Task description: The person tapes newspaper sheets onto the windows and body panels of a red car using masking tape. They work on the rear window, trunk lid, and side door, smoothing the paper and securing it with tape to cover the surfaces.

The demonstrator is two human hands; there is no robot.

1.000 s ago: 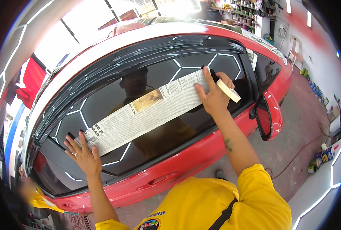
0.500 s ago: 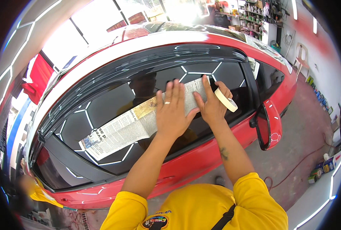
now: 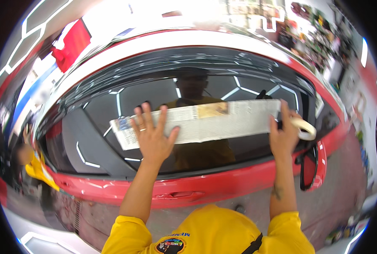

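A long folded strip of newspaper [image 3: 226, 120] lies across the dark side window [image 3: 201, 156] of a red car. My left hand [image 3: 154, 139] rests on its left part, palm down with fingers spread. At the strip's right end, my right hand [image 3: 285, 137] touches the paper with thumb and forefinger. The other fingers of that hand hold a roll of cream masking tape [image 3: 308, 129], which sticks out to the right. Whether any tape runs along the paper cannot be made out.
The side mirror [image 3: 312, 169] juts out right of my right forearm. Below the window is the red door with its handle [image 3: 179, 195]. A person in yellow [image 3: 42, 171] is at the far left. Cluttered shelves [image 3: 311, 38] stand at the back right.
My left hand has slid left along the newspaper, and my right hand has moved right with the tape roll. The hands are now far apart. The view has turned, so the strip looks more level.
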